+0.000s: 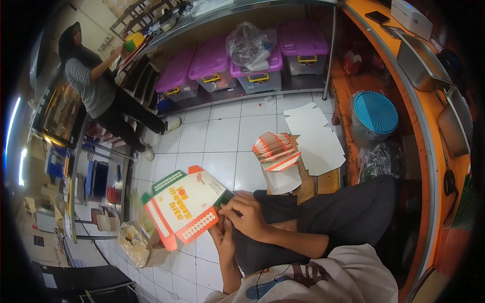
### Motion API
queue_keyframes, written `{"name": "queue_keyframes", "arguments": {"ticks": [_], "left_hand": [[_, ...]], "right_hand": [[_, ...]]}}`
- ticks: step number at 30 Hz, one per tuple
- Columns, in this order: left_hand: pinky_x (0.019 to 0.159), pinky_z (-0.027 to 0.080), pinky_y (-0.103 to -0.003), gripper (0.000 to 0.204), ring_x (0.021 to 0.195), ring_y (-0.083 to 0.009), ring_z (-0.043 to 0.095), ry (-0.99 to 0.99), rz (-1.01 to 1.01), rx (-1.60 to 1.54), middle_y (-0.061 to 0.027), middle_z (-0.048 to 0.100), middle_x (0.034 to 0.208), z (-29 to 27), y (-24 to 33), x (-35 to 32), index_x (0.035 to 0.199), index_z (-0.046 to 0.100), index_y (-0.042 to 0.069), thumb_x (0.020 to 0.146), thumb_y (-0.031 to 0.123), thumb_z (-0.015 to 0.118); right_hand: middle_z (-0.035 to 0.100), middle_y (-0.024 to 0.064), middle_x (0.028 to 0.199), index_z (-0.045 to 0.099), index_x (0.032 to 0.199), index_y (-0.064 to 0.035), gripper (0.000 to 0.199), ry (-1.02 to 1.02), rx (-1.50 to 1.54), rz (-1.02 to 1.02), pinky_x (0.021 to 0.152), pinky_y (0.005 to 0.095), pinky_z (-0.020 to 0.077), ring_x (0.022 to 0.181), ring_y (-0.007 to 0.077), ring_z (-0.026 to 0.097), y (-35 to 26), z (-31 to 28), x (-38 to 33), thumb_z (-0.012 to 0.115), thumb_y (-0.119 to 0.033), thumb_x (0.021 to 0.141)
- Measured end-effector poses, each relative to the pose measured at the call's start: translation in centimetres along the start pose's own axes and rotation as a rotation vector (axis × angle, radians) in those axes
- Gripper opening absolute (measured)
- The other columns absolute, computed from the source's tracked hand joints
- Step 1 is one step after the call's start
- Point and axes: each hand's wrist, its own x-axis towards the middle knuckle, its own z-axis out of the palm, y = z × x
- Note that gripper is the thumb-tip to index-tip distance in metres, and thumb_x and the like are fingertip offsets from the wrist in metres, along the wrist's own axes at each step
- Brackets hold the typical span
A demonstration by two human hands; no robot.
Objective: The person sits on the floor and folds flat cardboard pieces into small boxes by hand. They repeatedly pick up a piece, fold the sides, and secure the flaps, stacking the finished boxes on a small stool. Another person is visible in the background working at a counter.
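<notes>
A cardboard food box blank [177,189], white with red and green flaps and orange print, is held up in front of me, partly folded. My left hand [224,236] grips its near right corner from below, the fingers closed. At the same corner, beside a dark green flap, the fingers of my right hand [247,217] are pinched together on the cardboard. My fingers partly hide that corner. Past my knees, a nested stack of red and white cartons [275,151] sits by several plain white flat blanks [316,139] on a wooden bench [331,181].
Grey bins with purple lids [209,63] line a low shelf at the back. A person [91,76] stands at a counter on the left. A teal-lidded tub [375,113] is at the right, below an orange counter [422,108] with metal pans [422,60]. A plastic bag [134,245] lies lower left.
</notes>
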Motion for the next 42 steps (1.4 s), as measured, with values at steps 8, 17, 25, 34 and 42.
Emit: {"name": "queue_keyframes", "arguments": {"ticks": [8,17,25,34,42], "left_hand": [[0.093,0.038,-0.031,0.040,0.109,-0.0198,0.048,0.075,-0.128,-0.167,-0.0131,0.049,0.121,-1.4,-0.2,-1.2,0.125,0.038,-0.005,0.086,-0.002,0.049],[0.082,0.045,-0.030,0.050,0.099,-0.0221,0.053,-0.103,-0.311,0.219,-0.0118,0.050,0.113,-6.8,-1.7,-1.3,0.127,0.034,-0.002,0.082,0.005,0.055],[0.075,0.053,-0.033,0.036,0.095,-0.0220,0.056,0.476,-0.430,-0.310,-0.0137,0.049,0.115,-1.4,-3.4,-0.5,0.123,0.037,-0.002,0.089,0.010,0.041],[0.082,0.044,-0.032,0.035,0.098,-0.0195,0.052,0.260,-0.075,0.187,-0.0115,0.053,0.108,-1.7,-2.1,0.1,0.117,0.043,-0.002,0.090,0.019,0.047],[0.088,0.042,-0.028,0.047,0.103,-0.0180,0.053,-0.038,-0.003,0.367,-0.0139,0.055,0.110,-3.8,-4.1,-1.6,0.122,0.048,-0.001,0.077,0.005,0.062]], "right_hand": [[0.054,0.0092,0.092,0.061,0.074,-0.0011,0.017,0.010,0.007,-0.015,0.066,0.0264,0.0464,0.078,0.0170,0.056,0.4,-0.6,0.1,0.075,-0.004,0.064],[0.058,0.0104,0.093,0.063,0.083,-0.0011,0.017,-0.155,0.219,0.060,0.070,0.0257,0.0470,0.083,0.0163,0.058,1.6,-2.4,2.5,0.072,-0.004,0.069],[0.044,0.0091,0.121,0.059,0.105,-0.0074,0.047,-0.620,-0.502,-0.246,0.093,0.0400,0.0334,0.114,0.0255,0.038,1.1,-2.1,-0.6,0.071,-0.027,0.063],[0.050,0.0092,0.078,0.058,0.081,-0.0017,0.010,-0.265,0.047,0.115,0.057,0.0306,0.0441,0.071,0.0209,0.054,4.8,-0.8,-2.3,0.060,-0.012,0.079],[0.051,0.0110,0.079,0.055,0.092,-0.0018,0.017,-0.045,-0.081,0.138,0.056,0.0311,0.0424,0.066,0.0230,0.053,5.6,-0.7,-4.1,0.062,-0.012,0.080]]}}
